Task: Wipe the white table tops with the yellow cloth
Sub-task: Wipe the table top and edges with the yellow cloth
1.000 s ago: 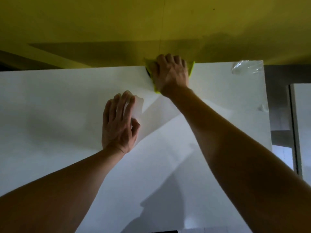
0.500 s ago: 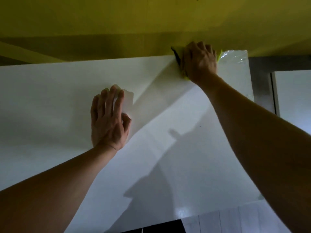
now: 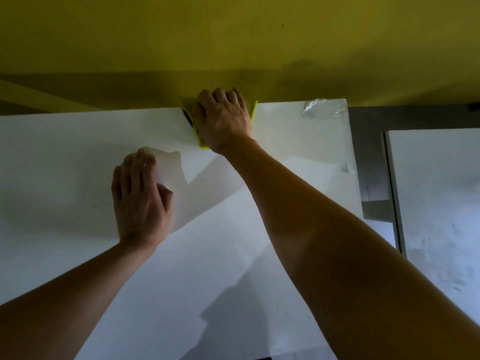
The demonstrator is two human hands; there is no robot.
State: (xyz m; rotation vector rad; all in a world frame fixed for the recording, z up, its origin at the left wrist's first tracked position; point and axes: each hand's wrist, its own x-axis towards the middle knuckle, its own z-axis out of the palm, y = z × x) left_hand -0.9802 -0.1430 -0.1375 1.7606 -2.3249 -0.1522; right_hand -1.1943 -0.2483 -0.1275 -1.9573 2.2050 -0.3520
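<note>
white table top (image 3: 78, 152): yellow cloth (image 3: 254, 110) moved back left.

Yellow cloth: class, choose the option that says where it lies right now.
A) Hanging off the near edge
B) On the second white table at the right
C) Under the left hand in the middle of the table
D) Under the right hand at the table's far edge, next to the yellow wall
D: the yellow cloth peeks out from under the right hand at the far edge of the white table, against the yellow wall.
</note>
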